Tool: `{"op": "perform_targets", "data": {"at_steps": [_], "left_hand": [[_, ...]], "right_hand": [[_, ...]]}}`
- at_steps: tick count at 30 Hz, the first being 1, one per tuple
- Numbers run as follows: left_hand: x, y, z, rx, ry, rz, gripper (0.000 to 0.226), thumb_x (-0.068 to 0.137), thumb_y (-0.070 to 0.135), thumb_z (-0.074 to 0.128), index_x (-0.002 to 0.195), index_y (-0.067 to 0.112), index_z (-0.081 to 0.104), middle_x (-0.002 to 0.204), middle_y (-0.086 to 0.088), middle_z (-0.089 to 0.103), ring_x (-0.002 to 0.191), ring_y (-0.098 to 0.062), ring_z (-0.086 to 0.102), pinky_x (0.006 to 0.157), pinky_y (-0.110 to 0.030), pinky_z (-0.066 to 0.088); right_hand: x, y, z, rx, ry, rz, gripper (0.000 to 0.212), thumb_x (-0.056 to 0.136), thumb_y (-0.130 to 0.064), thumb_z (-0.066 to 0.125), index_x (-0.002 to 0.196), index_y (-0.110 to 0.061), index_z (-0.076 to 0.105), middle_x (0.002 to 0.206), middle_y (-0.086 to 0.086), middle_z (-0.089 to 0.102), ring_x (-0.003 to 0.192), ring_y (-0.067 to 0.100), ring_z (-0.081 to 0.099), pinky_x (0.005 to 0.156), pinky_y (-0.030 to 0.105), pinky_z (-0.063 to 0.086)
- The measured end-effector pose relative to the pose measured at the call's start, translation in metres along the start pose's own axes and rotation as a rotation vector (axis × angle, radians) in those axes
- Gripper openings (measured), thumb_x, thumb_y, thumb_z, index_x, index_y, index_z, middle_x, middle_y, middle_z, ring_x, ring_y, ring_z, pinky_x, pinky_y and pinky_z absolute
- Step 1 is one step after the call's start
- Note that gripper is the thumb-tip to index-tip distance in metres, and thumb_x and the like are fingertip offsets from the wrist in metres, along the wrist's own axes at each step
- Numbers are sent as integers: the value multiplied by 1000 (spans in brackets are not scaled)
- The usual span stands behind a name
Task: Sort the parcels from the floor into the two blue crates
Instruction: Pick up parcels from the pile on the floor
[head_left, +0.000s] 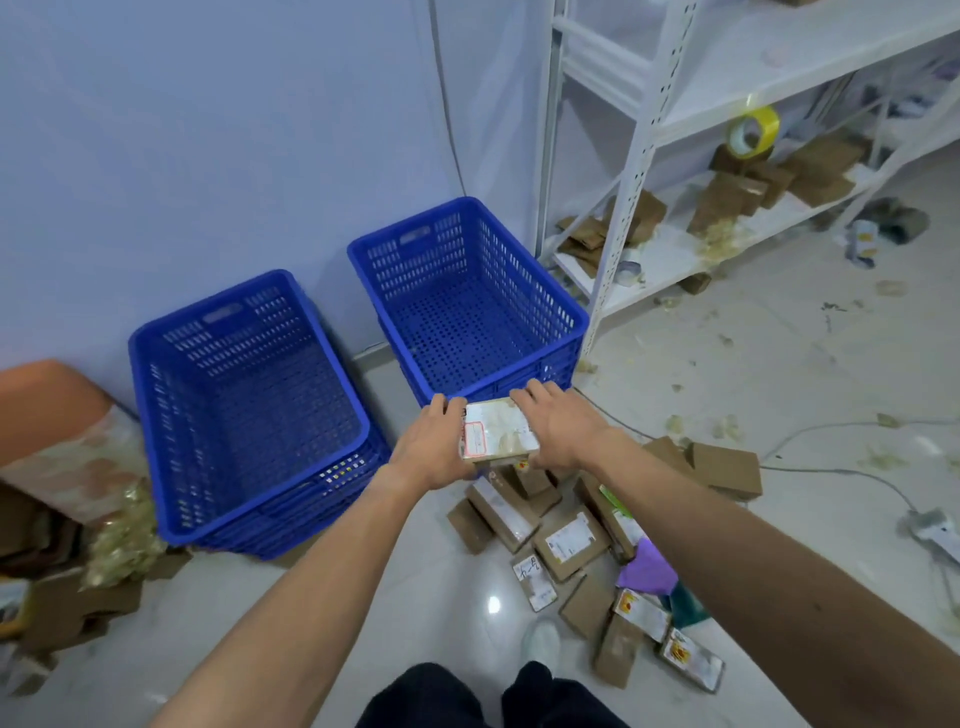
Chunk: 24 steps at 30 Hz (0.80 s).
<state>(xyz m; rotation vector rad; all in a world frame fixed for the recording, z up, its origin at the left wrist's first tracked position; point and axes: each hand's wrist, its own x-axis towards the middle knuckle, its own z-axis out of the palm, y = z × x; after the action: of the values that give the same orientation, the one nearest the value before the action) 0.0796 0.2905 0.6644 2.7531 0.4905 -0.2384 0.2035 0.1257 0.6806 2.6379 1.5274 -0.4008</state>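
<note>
Floor pile (571, 561): brown parcels are heaped at mixed angles; some are covered by the right forearm.
Held parcel (498, 428): it is kept flat, labelled face up, above the pile and just before the right crate's near rim. The long axis seems to run hand to hand but is foreshortened.
Left hand (431, 447): it is curled round the parcel's left edge, thumb hidden.
Right hand (558, 426): it is clasped on the right edge.
Left crate (234, 332): set beside the wall.
Right crate (415, 260): set farther back.
Shelving (628, 182): its contents are blurred.
</note>
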Motion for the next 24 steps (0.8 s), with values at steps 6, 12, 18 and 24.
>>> {"op": "perform_targets", "data": {"at_steps": [6,12,18,24], "left_hand": [[65,-6,-8,-11,-27,4,83,66,43,83,132,20,39,118,-2,41,102,-21,53,73,-32,43],[150,-26,-25,-14,-30,48,82,63,48,84,127,21,40,114,0,40,99,-20,51,78,-42,53],[240,-67,-25,6,-31,178,87,65,51,86,128,12,40,120,-7,46,108,-25,50,83,-39,53],[323,-100,-1,17,-148,229,87,69,46,85,132,10,37,125,-9,44,114,-27,47,86,-38,49]], "right_hand": [[52,34,-8,8,-63,35,87,68,-44,77,138,-17,34,126,5,43,111,28,49,92,41,46],[118,64,-27,48,-53,110,82,73,-46,75,138,-16,35,125,5,44,106,30,55,89,45,49],[197,83,-37,25,-82,177,87,78,-51,71,146,-14,31,136,8,42,127,28,44,105,43,40],[276,107,-7,-8,-165,235,86,74,-52,74,143,-17,34,132,6,45,121,26,49,99,43,45]]}}
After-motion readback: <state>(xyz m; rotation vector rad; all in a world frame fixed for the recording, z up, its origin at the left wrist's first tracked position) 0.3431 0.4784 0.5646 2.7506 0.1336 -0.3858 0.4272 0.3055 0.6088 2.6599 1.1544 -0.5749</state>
